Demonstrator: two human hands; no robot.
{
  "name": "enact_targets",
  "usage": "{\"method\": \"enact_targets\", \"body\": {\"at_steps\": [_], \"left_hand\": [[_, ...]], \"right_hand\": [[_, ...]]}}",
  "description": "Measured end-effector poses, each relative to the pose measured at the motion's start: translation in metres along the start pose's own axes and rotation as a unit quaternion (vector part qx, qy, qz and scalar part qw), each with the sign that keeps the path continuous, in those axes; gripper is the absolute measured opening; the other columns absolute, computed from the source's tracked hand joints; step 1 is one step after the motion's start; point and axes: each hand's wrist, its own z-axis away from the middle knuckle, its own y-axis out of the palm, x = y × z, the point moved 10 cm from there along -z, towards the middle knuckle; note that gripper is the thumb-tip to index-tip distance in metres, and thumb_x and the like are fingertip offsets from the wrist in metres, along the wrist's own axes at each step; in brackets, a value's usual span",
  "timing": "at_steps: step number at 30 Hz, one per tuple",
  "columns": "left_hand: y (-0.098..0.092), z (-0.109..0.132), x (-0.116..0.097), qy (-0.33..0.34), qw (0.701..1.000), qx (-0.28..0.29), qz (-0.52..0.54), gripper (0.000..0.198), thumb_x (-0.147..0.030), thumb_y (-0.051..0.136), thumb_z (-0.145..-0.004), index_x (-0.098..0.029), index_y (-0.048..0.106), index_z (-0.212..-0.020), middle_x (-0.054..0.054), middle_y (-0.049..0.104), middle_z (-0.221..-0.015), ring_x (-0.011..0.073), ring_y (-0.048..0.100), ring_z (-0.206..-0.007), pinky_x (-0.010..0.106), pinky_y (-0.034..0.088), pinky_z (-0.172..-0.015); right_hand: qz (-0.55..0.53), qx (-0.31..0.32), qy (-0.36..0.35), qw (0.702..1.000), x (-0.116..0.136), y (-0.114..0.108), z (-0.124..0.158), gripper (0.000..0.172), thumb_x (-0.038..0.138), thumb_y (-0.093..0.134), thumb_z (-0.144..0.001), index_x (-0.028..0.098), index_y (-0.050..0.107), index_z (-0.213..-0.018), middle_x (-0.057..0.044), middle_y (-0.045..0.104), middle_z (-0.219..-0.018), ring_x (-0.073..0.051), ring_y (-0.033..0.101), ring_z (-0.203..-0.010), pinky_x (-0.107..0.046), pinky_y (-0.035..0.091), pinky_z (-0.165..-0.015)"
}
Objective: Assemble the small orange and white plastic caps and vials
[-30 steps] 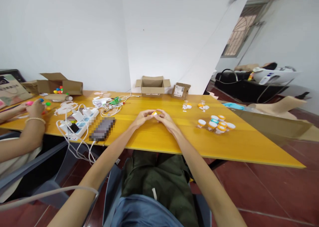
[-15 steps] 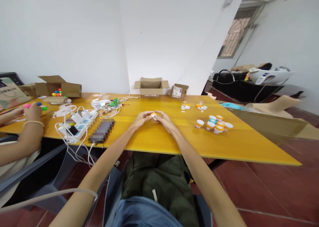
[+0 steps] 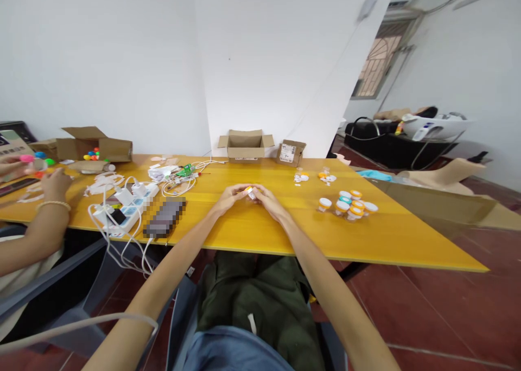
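Note:
Over the middle of the yellow table (image 3: 228,235), a small clear cup with an orange-and-white lid (image 3: 251,192) is held between both hands. My left hand (image 3: 231,196) closes on its left side, and my right hand (image 3: 266,200) grips it from the right. The fingers partly cover the cup. To the right stands a group of similar small lidded cups (image 3: 354,204) with orange, white and teal tops. One cup (image 3: 324,204) sits slightly apart on the group's left. Loose white and orange lids (image 3: 302,178) lie farther back.
Left of my hands are a phone (image 3: 165,217) and a power strip (image 3: 132,208) with chargers and white cables. Two cardboard boxes, one open (image 3: 246,145) and one smaller (image 3: 291,152), stand by the wall. At far left, a co-worker's hand (image 3: 57,186) is near coloured balls.
Both my hands stay around the cup, which has tilted slightly. The co-worker's hands have moved apart near the coloured balls. The view has shifted a little.

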Motion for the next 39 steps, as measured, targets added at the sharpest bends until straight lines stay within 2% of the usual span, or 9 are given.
{"method": "enact_targets", "body": {"at_steps": [4, 13, 17, 19, 22, 25, 31, 35, 39], "left_hand": [[0.001, -0.001, 0.000, 0.008, 1.000, 0.001, -0.003, 0.055, -0.053, 0.084, -0.069, -0.020, 0.077, -0.111, 0.011, 0.074, -0.124, 0.0295, 0.063, -0.123, 0.042, 0.042, -0.110], [0.005, -0.001, 0.004, -0.001, 1.000, 0.018, -0.001, 0.052, -0.049, 0.083, -0.071, -0.019, 0.076, -0.114, 0.010, 0.076, -0.117, 0.0272, 0.067, -0.111, 0.039, 0.048, -0.100], [0.004, -0.001, 0.010, -0.010, 1.000, 0.017, 0.005, 0.057, -0.044, 0.089, -0.064, -0.020, 0.073, -0.114, 0.009, 0.076, -0.111, 0.0243, 0.067, -0.105, 0.037, 0.048, -0.098], [0.005, -0.002, 0.013, -0.014, 1.000, 0.023, 0.006, 0.057, -0.043, 0.090, -0.063, -0.019, 0.072, -0.111, 0.008, 0.076, -0.106, 0.0230, 0.067, -0.102, 0.037, 0.047, -0.097], [0.008, -0.002, 0.014, -0.019, 0.999, 0.037, 0.005, 0.054, -0.043, 0.090, -0.062, -0.018, 0.072, -0.106, 0.009, 0.075, -0.107, 0.0226, 0.066, -0.103, 0.038, 0.047, -0.098], [0.008, -0.002, 0.015, -0.027, 0.999, 0.038, -0.003, 0.050, -0.046, 0.087, -0.065, -0.018, 0.072, -0.103, 0.010, 0.075, -0.110, 0.0239, 0.066, -0.108, 0.039, 0.045, -0.101], [0.005, -0.002, 0.017, -0.029, 0.999, 0.013, -0.014, 0.045, -0.048, 0.085, -0.067, -0.019, 0.073, -0.099, 0.009, 0.075, -0.108, 0.0249, 0.066, -0.110, 0.040, 0.044, -0.104], [0.002, -0.002, 0.019, -0.037, 0.999, -0.001, -0.016, 0.041, -0.047, 0.085, -0.066, -0.019, 0.074, -0.095, 0.008, 0.076, -0.105, 0.0249, 0.067, -0.108, 0.040, 0.045, -0.104], [0.001, -0.002, 0.016, -0.035, 0.999, -0.011, -0.026, 0.037, -0.045, 0.085, -0.067, -0.020, 0.075, -0.091, 0.007, 0.076, -0.102, 0.0246, 0.067, -0.105, 0.040, 0.045, -0.103]], "right_hand": [[0.023, 0.003, -0.020, 1.000, 0.000, -0.002, 0.000, 0.048, 0.051, 0.078, -0.075, 0.026, 0.066, -0.114, -0.003, 0.072, -0.097, -0.020, 0.064, -0.094, -0.035, 0.054, -0.087], [0.046, 0.038, -0.044, 0.997, -0.008, 0.004, -0.002, 0.054, 0.048, 0.072, -0.080, 0.026, 0.060, -0.129, -0.005, 0.072, -0.102, -0.021, 0.067, -0.094, -0.040, 0.054, -0.092], [0.163, 0.054, -0.084, 0.982, 0.000, 0.012, 0.011, 0.073, 0.038, 0.072, -0.079, 0.028, 0.046, -0.147, -0.006, 0.067, -0.127, -0.023, 0.065, -0.107, -0.043, 0.050, -0.102], [0.238, 0.022, -0.113, 0.964, 0.011, 0.009, 0.025, 0.071, 0.033, 0.067, -0.082, 0.029, 0.044, -0.149, -0.008, 0.061, -0.137, -0.026, 0.061, -0.117, -0.046, 0.046, -0.107], [0.338, -0.017, -0.160, 0.928, 0.031, 0.002, 0.054, 0.056, 0.031, 0.055, -0.089, 0.031, 0.050, -0.144, -0.008, 0.063, -0.134, -0.026, 0.060, -0.118, -0.046, 0.045, -0.107], [0.424, -0.060, -0.160, 0.889, 0.046, -0.021, 0.082, 0.041, 0.033, 0.049, -0.092, 0.029, 0.060, -0.131, -0.009, 0.068, -0.118, -0.027, 0.065, -0.103, -0.046, 0.051, -0.098], [0.550, -0.219, -0.142, 0.793, 0.078, -0.109, 0.135, 0.033, 0.045, 0.054, -0.090, 0.023, 0.060, -0.113, -0.014, 0.068, -0.111, -0.032, 0.064, -0.105, -0.046, 0.052, -0.091], [0.602, -0.266, -0.106, 0.746, 0.072, -0.151, 0.160, 0.036, 0.051, 0.055, -0.089, 0.022, 0.058, -0.110, -0.017, 0.068, -0.107, -0.034, 0.065, -0.101, -0.045, 0.053, -0.084], [0.623, -0.282, -0.063, 0.727, 0.059, -0.167, 0.165, 0.041, 0.053, 0.053, -0.089, 0.020, 0.056, -0.114, -0.018, 0.068, -0.108, -0.034, 0.066, -0.095, -0.042, 0.054, -0.074]]}}
